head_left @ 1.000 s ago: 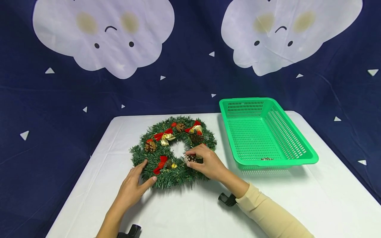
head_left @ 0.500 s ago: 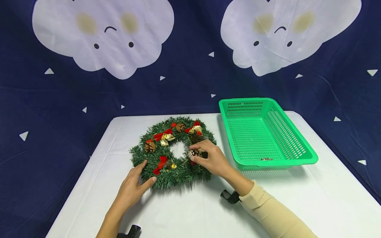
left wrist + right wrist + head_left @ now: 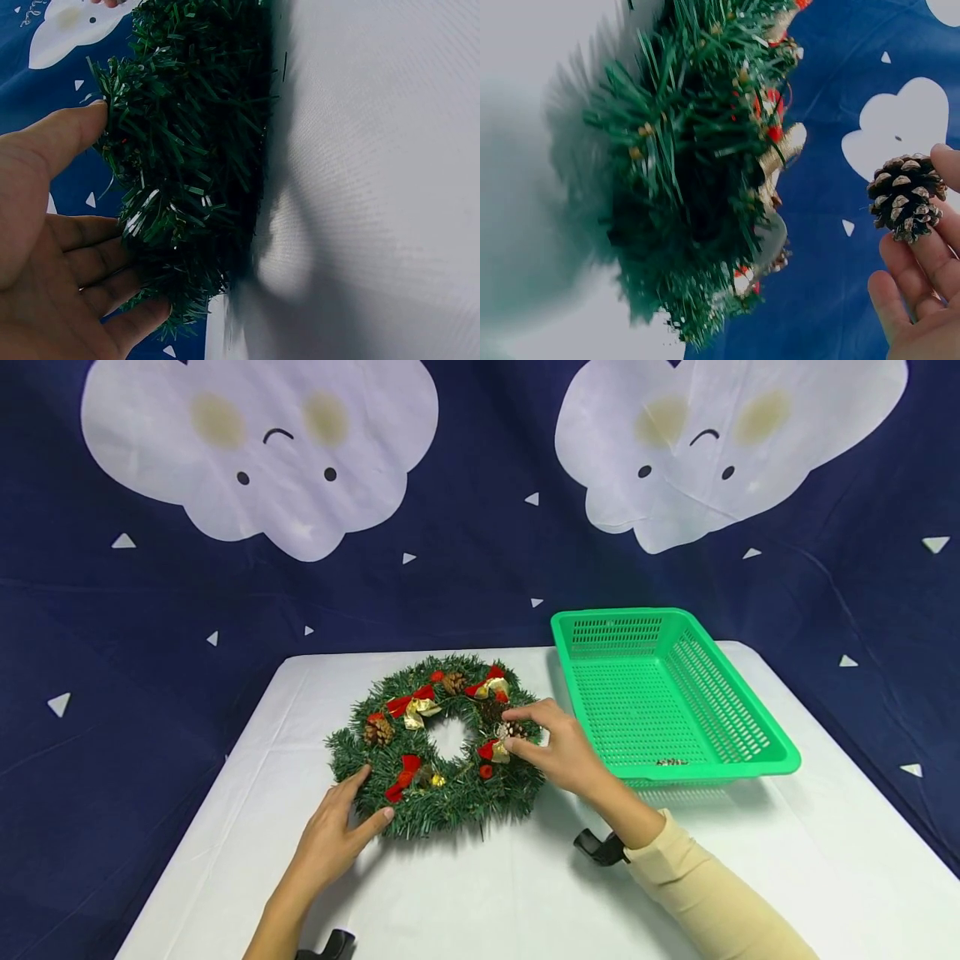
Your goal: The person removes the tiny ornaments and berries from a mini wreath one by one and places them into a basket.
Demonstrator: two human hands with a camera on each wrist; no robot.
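A green tinsel wreath (image 3: 450,808) lies on the white table, dressed with red and gold bows and pine cones. My right hand (image 3: 561,747) pinches a pine cone (image 3: 906,196) with white-tipped scales between thumb and fingers, over the wreath's right side. In the right wrist view the cone is apart from the greenery. My left hand (image 3: 333,831) rests at the wreath's near left edge, thumb and fingers spread; the left wrist view shows its fingertips (image 3: 154,309) in the tinsel. A red bow (image 3: 406,778) sits near that hand.
A green plastic basket (image 3: 592,739) stands at the back right, with a small reddish item (image 3: 672,762) at its near end. Behind the table (image 3: 465,902) hangs a dark blue cloth (image 3: 480,585) with clouds and triangles.
My right hand has moved right across the wreath with the pine cone, uncovering a red and gold bow and a red berry. The left hand has stayed in place.
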